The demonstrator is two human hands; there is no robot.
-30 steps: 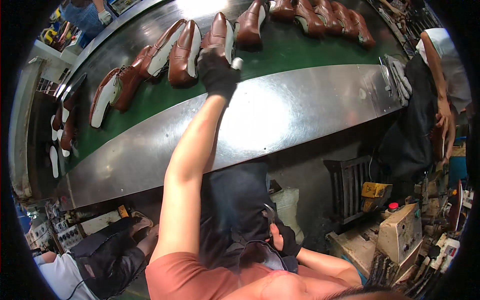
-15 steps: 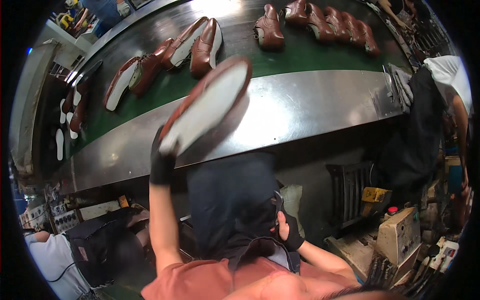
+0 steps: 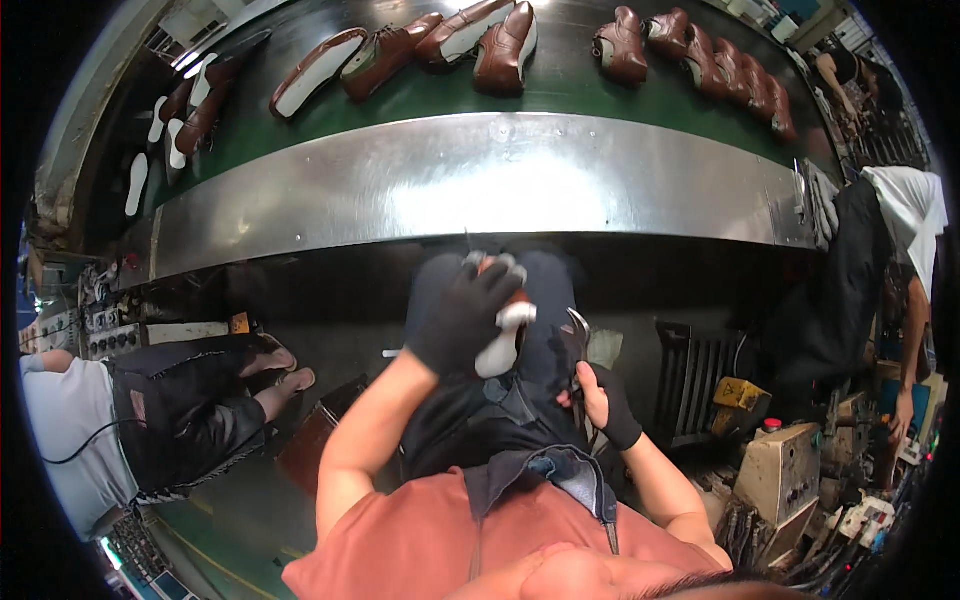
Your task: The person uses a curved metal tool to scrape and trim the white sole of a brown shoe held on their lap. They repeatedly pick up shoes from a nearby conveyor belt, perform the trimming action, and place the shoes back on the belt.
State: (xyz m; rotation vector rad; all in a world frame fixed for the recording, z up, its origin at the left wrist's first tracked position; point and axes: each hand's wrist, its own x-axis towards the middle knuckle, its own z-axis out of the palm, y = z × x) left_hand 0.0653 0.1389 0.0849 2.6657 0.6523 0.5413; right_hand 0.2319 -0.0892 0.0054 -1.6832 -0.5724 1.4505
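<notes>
My left hand [image 3: 460, 325], in a dark fingerless glove, grips a brown leather shoe [image 3: 519, 297] above my lap. The shoe's pale sole [image 3: 497, 355] shows in part below the fingers, while the hand hides much of the rest. To its right, my right hand [image 3: 603, 400], also gloved, is closed around the handle of a metal tool with a curved, pointed head [image 3: 577, 328]. That head stands up beside my thigh, apart from the shoe. The hand partly hides the tool, and I cannot tell its exact kind.
A steel ledge [image 3: 400, 185] runs in front of me, with a green belt [image 3: 560, 104] beyond it. Several brown shoes [image 3: 505, 50] lie there. A co-worker sits at the left [image 3: 180, 420]; another person's arm [image 3: 914, 330] shows at the right, near a worn machine box [image 3: 783, 470].
My left hand has brought the shoe from over the steel ledge down to my lap. In my right hand, the tool's curved head now shows clearly. The whole view has shifted.
</notes>
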